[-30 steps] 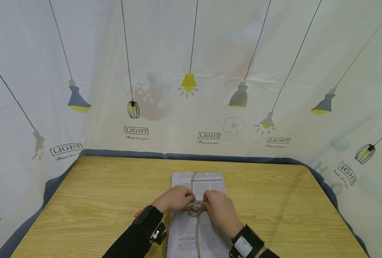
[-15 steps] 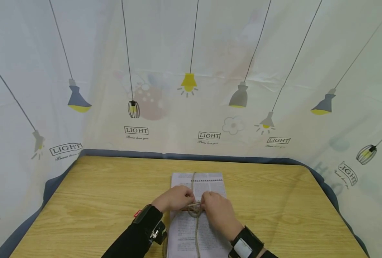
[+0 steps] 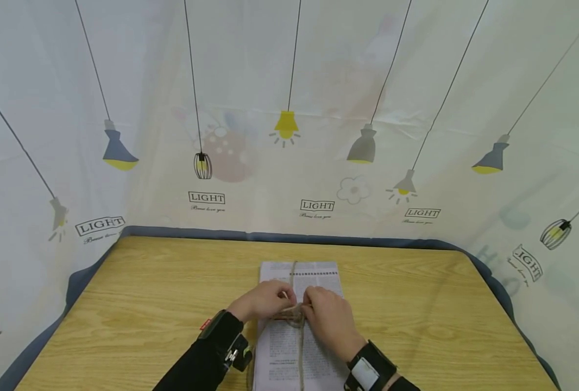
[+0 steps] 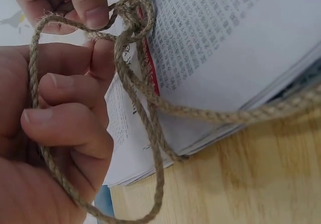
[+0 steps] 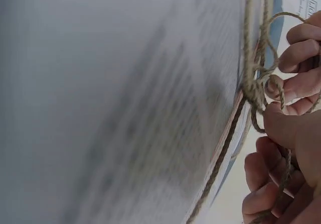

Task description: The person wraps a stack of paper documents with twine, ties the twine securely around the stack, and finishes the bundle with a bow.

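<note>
A strand of the jute twine (image 4: 145, 108) was pinched by the left hand (image 3: 265, 300), fingers curled round it, with a loop seen running over the palm in the left wrist view. The other strand was pinched by the right hand (image 3: 329, 320), so the knot (image 3: 294, 314) was held right between the two, tight on top of the stack of printed papers (image 3: 314, 277). The twine was wrapped lengthwise and across the stack, which was laid flat near the front middle of the wooden table (image 3: 148, 293). The print on the pages was too small to be read. Behind it all, "LIGHT" labels (image 3: 316, 205) could be made out on the lamp-patterned curtain (image 3: 289, 108).
</note>
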Tool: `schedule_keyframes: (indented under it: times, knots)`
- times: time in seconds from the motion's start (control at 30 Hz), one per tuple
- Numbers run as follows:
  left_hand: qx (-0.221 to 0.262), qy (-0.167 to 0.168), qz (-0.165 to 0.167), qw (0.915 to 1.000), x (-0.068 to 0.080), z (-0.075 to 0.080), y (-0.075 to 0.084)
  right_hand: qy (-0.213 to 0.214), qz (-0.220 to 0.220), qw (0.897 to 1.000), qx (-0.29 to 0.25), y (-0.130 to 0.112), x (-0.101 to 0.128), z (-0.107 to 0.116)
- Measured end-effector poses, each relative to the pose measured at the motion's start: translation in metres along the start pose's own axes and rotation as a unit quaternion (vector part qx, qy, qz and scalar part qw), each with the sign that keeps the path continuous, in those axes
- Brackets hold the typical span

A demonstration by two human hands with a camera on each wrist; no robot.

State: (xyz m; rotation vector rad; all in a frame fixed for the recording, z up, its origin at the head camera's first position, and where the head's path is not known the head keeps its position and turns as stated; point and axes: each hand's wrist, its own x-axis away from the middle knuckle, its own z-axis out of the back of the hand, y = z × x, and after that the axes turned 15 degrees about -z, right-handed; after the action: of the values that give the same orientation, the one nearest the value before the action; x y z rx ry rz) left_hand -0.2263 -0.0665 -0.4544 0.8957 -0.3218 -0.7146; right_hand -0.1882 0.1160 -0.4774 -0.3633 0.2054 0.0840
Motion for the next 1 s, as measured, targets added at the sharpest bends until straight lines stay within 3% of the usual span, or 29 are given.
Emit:
schedule_keyframes:
  times: [0.37, 0.77, 1.0]
  knots:
    - [0.01, -0.015, -0.008, 0.9998, -0.004, -0.004, -0.004, -0.045, -0.061, 0.996, -0.044, -0.003, -0.003, 0.001]
    - [-0.019, -0.022, -0.004, 0.9996, -0.001, -0.003, -0.001, -0.058, -0.009, 0.998, -0.017, 0.004, -0.006, 0.011]
    - [-0.012, -0.023, 0.0, 0.9997, -0.001, -0.004, -0.005, -0.032, 0.014, 0.999, 0.014, 0.006, -0.003, 0.008]
